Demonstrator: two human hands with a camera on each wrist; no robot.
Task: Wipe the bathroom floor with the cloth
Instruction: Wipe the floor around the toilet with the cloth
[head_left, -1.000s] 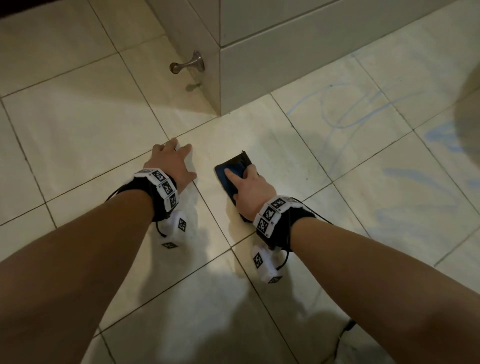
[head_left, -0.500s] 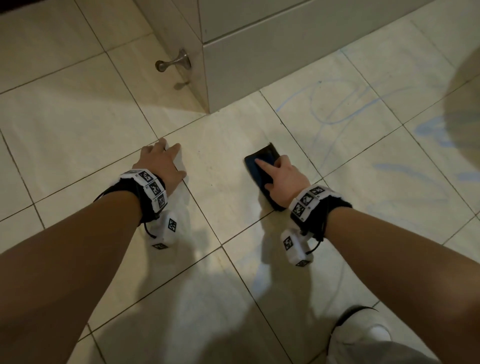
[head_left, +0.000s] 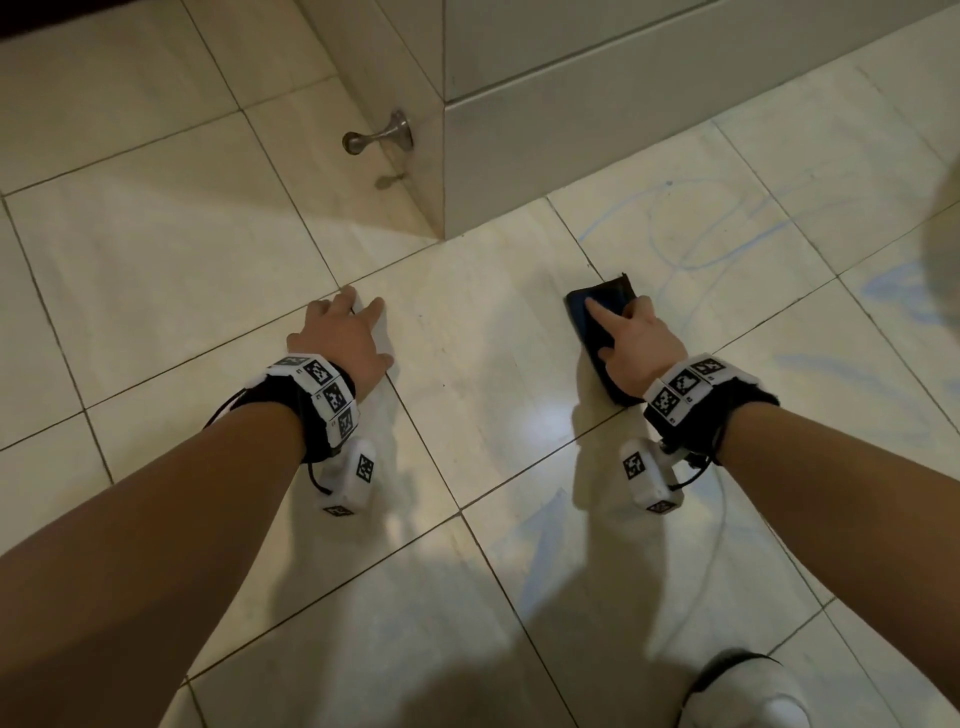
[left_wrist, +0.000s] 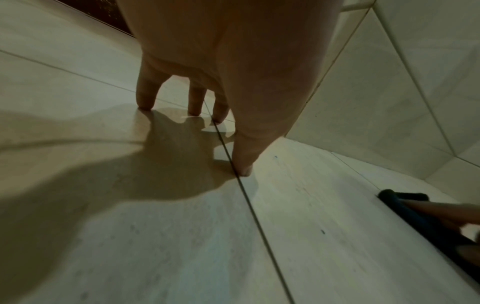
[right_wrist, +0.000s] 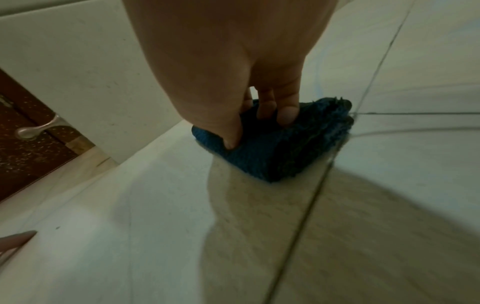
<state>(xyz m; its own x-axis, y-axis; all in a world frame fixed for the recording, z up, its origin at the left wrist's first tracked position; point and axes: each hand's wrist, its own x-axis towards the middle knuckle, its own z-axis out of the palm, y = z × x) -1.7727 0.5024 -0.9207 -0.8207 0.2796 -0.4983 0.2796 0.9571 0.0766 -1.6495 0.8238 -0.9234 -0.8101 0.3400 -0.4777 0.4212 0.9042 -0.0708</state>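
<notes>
Glossy cream tiled bathroom floor (head_left: 467, 364) carries faint blue scribble marks (head_left: 691, 244) at right. Right hand (head_left: 636, 345) presses a folded dark blue terry cloth (head_left: 597, 312) flat onto the tiles, fingers curled into it. Left hand (head_left: 340, 338) rests spread and empty, fingertips (left_wrist: 145, 102) touching the tiles.

- A home bathroom, by the look: pale glossy floor tiles (head_left: 156, 270) with dark grout lines.
- A tiled wall corner (head_left: 545, 135) rises from the floor.
- A metal door stopper (head_left: 379, 136) beside a brown wooden door (right_wrist: 23, 148).
</notes>
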